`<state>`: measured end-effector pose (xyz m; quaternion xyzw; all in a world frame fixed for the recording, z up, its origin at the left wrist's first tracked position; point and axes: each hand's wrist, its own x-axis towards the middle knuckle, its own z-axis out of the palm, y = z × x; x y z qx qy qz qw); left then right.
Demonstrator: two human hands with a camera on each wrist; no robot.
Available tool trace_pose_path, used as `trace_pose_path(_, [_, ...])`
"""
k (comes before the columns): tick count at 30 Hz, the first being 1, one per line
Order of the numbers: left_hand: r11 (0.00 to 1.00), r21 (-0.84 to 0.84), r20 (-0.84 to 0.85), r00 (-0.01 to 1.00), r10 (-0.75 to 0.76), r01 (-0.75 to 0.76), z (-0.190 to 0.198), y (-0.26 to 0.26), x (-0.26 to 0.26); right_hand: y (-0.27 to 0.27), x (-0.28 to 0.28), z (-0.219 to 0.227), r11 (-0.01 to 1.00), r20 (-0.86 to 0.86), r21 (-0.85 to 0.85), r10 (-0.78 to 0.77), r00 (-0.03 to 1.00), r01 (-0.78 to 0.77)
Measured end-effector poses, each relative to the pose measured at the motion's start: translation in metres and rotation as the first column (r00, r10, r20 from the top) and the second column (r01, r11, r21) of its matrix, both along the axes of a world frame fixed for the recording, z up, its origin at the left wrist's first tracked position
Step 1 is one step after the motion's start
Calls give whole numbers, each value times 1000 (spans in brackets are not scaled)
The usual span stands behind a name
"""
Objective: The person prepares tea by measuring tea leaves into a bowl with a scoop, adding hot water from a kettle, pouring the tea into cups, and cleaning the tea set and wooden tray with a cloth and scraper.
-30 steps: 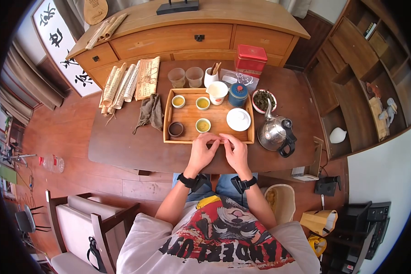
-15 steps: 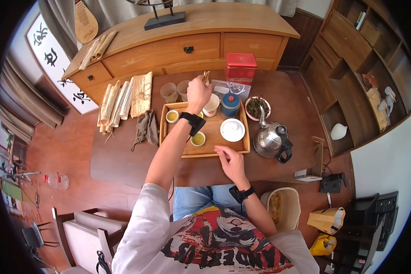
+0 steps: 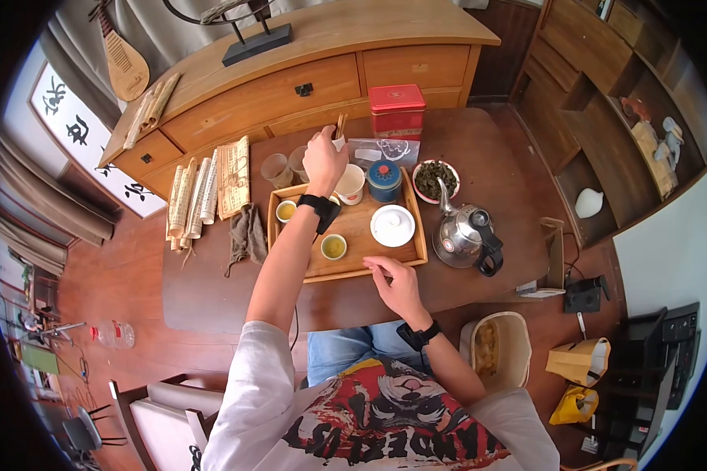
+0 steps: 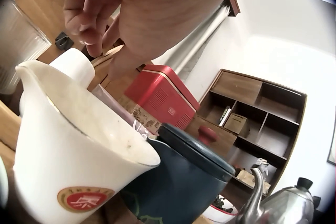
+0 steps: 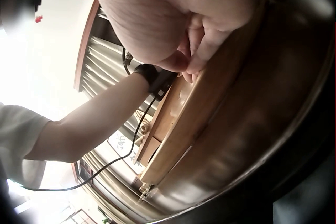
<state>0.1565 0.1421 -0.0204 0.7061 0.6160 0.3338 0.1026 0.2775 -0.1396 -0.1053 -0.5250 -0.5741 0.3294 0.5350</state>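
My left hand (image 3: 325, 165) reaches over the tray (image 3: 411, 257) to the white holder, mostly hidden by it in the head view. In the left wrist view, thumb and fingers pinch a thin wooden tool (image 4: 108, 55) at the mouth of the white holder (image 4: 74, 67). The white pitcher (image 4: 84, 134) stands nearer the camera, beside the blue canister (image 4: 176, 179). My right hand (image 3: 398, 287) rests at the tray's front rim, fingers loosely bent, holding nothing. Behind it lies the white lidded bowl (image 3: 392, 226); a cup of yellow tea (image 3: 334, 247) is to its left.
A steel kettle (image 3: 465, 237) and a bowl of dark leaves (image 3: 436, 181) stand right of the tray. Behind are a red tin (image 3: 397, 112) and glasses (image 3: 276, 170). Left are a grey cloth (image 3: 247, 234) and paper scrolls (image 3: 192, 196).
From beside the right hand at the tray's front, my left hand has moved forward to the wooden tools and pinches one. The right hand has stayed near the front rim. The head view has shifted.
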Motion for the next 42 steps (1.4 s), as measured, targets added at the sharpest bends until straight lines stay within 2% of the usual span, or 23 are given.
trace_pose_path(7, [1000, 22, -22, 1000, -19, 20, 1, -21, -4, 0, 0, 0, 1000, -6, 7, -5, 1000, 5])
trace_pose_path(9, [995, 99, -53, 999, -7, 12, 0, -23, -6, 0, 0, 1, 1000, -7, 17, -12, 1000, 12])
trace_pose_path(12, [997, 83, -63, 998, 3, 2, 4, -25, -8, 0, 1, 2, 1000, -2, 15, -9, 1000, 10])
trace_pose_path(19, [990, 140, -103, 995, -1, 15, 9, -5, -12, 0, 1, 2, 1000, 6, 28, -5, 1000, 5])
trace_pose_path(21, [993, 112, -169, 985, -25, 45, 16, -2, -12, 0, 1, 2, 999, 4, 38, -6, 1000, 6])
trace_pose_path(25, [998, 43, -172, 984, -43, 51, 26, 0, -8, 1, 2, 0, 999, 17, 38, -6, 1000, 5])
trace_pose_path(31, [983, 101, -301, 947, -114, 150, 19, 13, -8, 1, 3, 0, 999, 49, 34, 0, 999, -2])
trace_pose_path(33, [963, 136, -249, 949, -193, 231, 20, 17, -12, 0, 3, -1, 999, 50, 33, 1, 999, -3])
trace_pose_path(36, [958, 195, -157, 971, -180, 209, 31, 20, -19, 1, 3, -3, 999, 47, 43, 0, 999, -2])
trace_pose_path(38, [949, 241, -132, 975, -177, 205, 55, 6, -26, 0, 2, -1, 999, 42, 45, 1, 999, -2])
trace_pose_path(42, [914, 367, 79, 974, -213, 170, 98, -35, -46, 2, 3, -1, 999, 42, 43, 15, 999, -16])
